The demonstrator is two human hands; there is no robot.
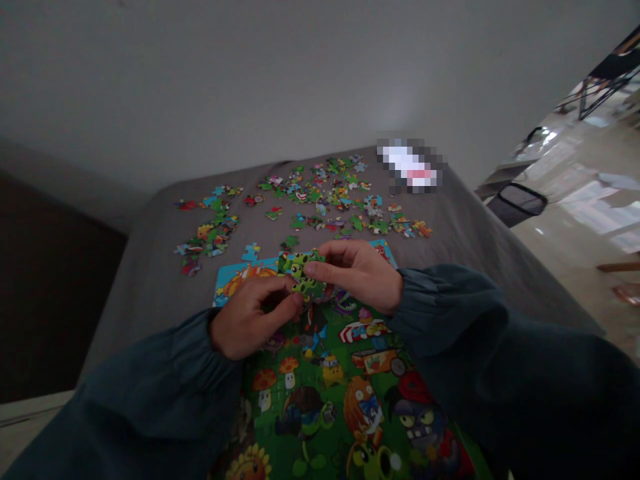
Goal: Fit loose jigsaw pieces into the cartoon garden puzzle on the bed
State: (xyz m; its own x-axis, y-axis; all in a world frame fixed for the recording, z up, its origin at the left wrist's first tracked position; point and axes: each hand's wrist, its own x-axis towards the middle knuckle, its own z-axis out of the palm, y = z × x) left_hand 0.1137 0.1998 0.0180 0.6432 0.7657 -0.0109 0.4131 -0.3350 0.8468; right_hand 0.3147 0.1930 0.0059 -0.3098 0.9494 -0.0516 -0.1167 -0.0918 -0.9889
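Between my two hands is a small joined section of green jigsaw puzzle pieces (304,272), printed with green cartoon faces. My left hand (257,312) pinches its lower left edge with thumb and fingers. From the right, my right hand (357,273) grips the same section, thumb on top. Below both hands lies a large cartoon picture sheet (333,400) with a blue top edge and a green body, showing mushrooms, a sunflower and other figures. My hands and sleeves cover parts of it. A loose light-blue puzzle piece (251,251) rests just past the sheet's top edge.
Many loose puzzle pieces (320,193) are spread over the grey cloth (150,267) toward the wall, with another cluster (213,230) on the left. A blurred-out bright object (410,163) lies at the back right. The wall (280,80) stands directly behind the cloth-covered surface.
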